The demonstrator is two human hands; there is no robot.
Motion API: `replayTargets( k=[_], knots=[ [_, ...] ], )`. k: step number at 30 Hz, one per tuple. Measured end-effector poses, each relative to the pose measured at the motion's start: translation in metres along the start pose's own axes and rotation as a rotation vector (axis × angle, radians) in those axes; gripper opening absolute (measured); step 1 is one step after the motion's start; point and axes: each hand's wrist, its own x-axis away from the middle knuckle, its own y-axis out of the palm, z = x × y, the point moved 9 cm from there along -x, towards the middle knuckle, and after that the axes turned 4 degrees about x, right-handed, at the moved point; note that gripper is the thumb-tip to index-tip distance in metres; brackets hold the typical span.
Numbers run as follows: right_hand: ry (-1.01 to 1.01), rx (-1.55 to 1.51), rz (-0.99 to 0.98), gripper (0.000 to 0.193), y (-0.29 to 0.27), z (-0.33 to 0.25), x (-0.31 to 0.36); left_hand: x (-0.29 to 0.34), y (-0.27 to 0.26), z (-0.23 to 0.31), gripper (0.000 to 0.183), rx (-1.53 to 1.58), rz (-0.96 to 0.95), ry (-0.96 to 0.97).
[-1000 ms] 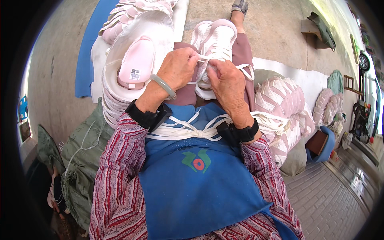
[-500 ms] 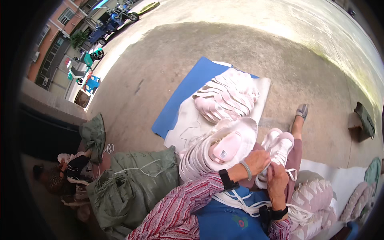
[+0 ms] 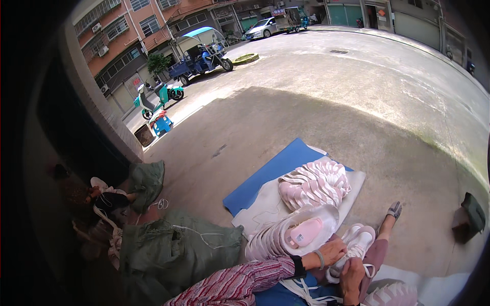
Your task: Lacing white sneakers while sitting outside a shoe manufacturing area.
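Note:
A pair of white and pink sneakers [image 3: 361, 238] rests on my lap, toes pointing away from me. My left hand [image 3: 333, 251] is closed in a pinch at the lacing of the nearer shoe. My right hand [image 3: 351, 274] is closed beside it, and a loop of white shoelace [image 3: 369, 270] sticks out past its fingers. More loose white laces [image 3: 304, 291] lie over my blue apron [image 3: 273, 297]. Just left of the shoes leans a curved stack of pale shoe parts [image 3: 265, 247] with a pink insole-shaped piece [image 3: 307, 232] in its opening.
Ahead, a pile of pink and white shoe parts [image 3: 314, 186] sits on a blue and white sheet [image 3: 260, 176]. A green sack [image 3: 189, 255] stands at my left, with another person [image 3: 109, 204] beyond it. More shoe parts [image 3: 390, 294] are at my right.
The view has tilted up, so the yard and buildings show more and everything near sits lower. Both hands stay at the shoe's laces.

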Motion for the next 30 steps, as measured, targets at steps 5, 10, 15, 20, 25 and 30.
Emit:
replayTargets(
  k=[5, 10, 15, 20, 25, 30],
  knots=[
    [0.500, -0.760, -0.207, 0.010, -0.019, 0.045, 0.013, 0.012, -0.027, 0.044, 0.016, -0.126, 0.154, 0.143],
    [0.541, -1.018, -0.477, 0.008, -0.020, 0.017, 0.030, 0.026, 0.013, 0.028, 0.039, 0.213, -0.391, -0.231],
    [0.308, -0.937, -0.711, 0.015, -0.022, -0.020, 0.034, 0.058, 0.078, -0.008, 0.048, 0.898, -0.567, -0.995],
    [0.245, -0.894, -0.739, 0.009, -0.026, -0.021, 0.033, 0.047, 0.114, -0.017, 0.043, 1.013, -0.410, -0.887],
    [0.340, -0.872, -0.708, 0.009, -0.035, -0.013, 0.029, 0.036, 0.096, 0.004, 0.037, 0.496, -0.528, -0.541],
    [0.162, -0.811, -0.751, 0.011, -0.031, -0.031, 0.034, 0.053, 0.094, 0.026, 0.040, 1.058, -0.490, -0.849]
  ],
)
